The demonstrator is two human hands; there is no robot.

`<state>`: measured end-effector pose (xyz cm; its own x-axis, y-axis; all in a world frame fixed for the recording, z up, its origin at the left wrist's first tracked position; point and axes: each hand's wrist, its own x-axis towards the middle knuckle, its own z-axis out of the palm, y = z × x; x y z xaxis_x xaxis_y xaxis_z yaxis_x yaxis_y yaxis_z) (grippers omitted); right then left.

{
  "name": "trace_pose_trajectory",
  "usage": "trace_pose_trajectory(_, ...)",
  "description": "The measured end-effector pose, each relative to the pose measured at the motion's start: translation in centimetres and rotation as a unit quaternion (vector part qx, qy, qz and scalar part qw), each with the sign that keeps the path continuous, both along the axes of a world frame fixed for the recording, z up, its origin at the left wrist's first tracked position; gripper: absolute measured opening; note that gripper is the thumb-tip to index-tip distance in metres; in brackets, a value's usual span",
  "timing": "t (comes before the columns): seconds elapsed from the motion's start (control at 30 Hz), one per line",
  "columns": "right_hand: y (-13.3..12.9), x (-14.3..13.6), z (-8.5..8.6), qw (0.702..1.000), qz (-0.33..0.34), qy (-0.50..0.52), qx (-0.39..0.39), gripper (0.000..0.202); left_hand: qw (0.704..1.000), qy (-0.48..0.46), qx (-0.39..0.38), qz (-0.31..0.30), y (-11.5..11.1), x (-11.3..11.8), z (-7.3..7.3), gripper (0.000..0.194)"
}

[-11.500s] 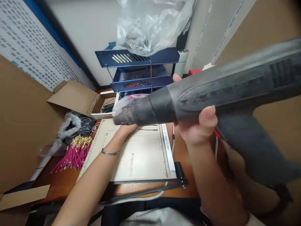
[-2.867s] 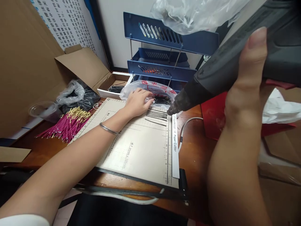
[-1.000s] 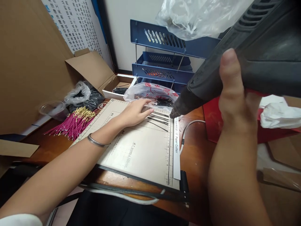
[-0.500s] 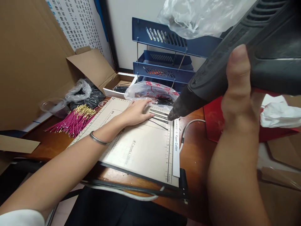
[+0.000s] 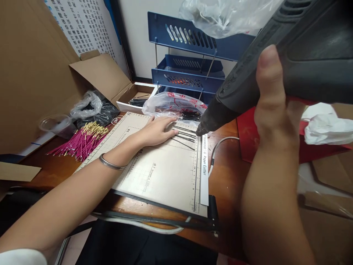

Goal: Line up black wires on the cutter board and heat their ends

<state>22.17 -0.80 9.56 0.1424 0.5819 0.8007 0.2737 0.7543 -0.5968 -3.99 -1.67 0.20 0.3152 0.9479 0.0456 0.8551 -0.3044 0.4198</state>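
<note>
My left hand (image 5: 158,131) lies with its fingers spread on the paper cutter board (image 5: 165,176), over the left ends of several thin black strands (image 5: 184,134). My right hand (image 5: 271,92) grips a large dark heat-gun-like tool (image 5: 242,88), thumb along its side. The tool's nozzle points down and left, close to the right ends of the strands at the board's ruler edge. Whether it touches them I cannot tell. Behind my left fingers sits a clear plastic bag (image 5: 171,103) with red print and black strands inside.
Left of the board lies a bundle of magenta strands with gold tips (image 5: 82,140). Behind stand an open cardboard box (image 5: 103,75) and blue trays (image 5: 182,79). A white cable (image 5: 217,147) and crumpled tissue (image 5: 328,129) are at the right.
The whole view has shifted slightly, with most things a little further left and up. My left hand still rests on the strands, and my right hand still holds the tool near their ends.
</note>
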Motion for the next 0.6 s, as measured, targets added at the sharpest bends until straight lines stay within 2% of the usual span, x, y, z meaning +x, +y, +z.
trace_pose_trajectory(0.2,0.2,-0.5,-0.2,0.999,-0.002,-0.043,0.012,0.047,0.999,0.028,-0.019,-0.019,-0.1,-0.1,0.6,0.064)
trace_pose_trajectory(0.4,1.2,-1.1,-0.5,0.98,0.063,-0.168,0.082,0.051,0.999,0.023,-0.01,-0.043,0.3,-0.1,0.8,0.061)
trace_pose_trajectory(0.5,1.0,-1.6,-0.7,0.98,0.068,-0.167,0.085,0.044,0.999,0.014,-0.012,-0.035,0.5,0.0,0.9,0.06)
trace_pose_trajectory(0.6,1.1,-1.6,-0.8,0.99,0.079,-0.106,0.053,0.033,0.999,0.02,-0.015,-0.027,0.5,0.0,0.9,0.063)
